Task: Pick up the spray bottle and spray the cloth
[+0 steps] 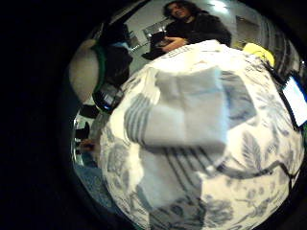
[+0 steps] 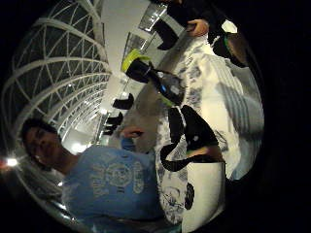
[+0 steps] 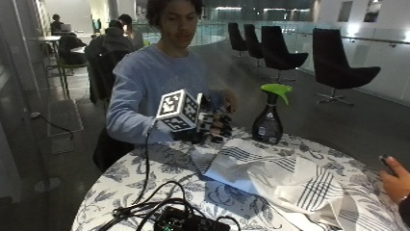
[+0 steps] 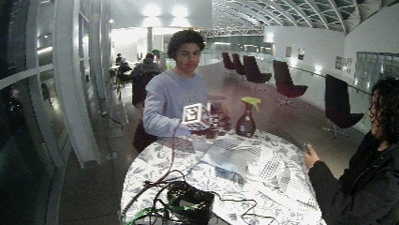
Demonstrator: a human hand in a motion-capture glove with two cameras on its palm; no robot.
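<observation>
1. Black-gloved, the right hand hovers above the near edge of the desk, just in front of the person's chest; its fingers hang loosely curled, so the grip is relaxed and holds nothing.
2. Just beside that hand, standing apart from it, is the spray bottle: dark body, bright green trigger head. Its long axis is upright, and the nozzle points away from the hand, out past the edge of the desk.
3. A label shows on the bottle's front, but its writing is too small to read in any view.
4. From the thumb-side palm view the bottle shows with its green head towards the background and its dark body resting on the patterned desk cover.
5. The cloth, white with groups of dark stripes, lies folded and rumpled on the desk below and in front of the hand, stretching towards the far edge. It fills much of the little-finger-side palm view.
6. A floral blue-and-white tablecloth covers the round desk.
7. The person's bare hand is raised behind the gloved one, near the bottle but not touching it.
</observation>
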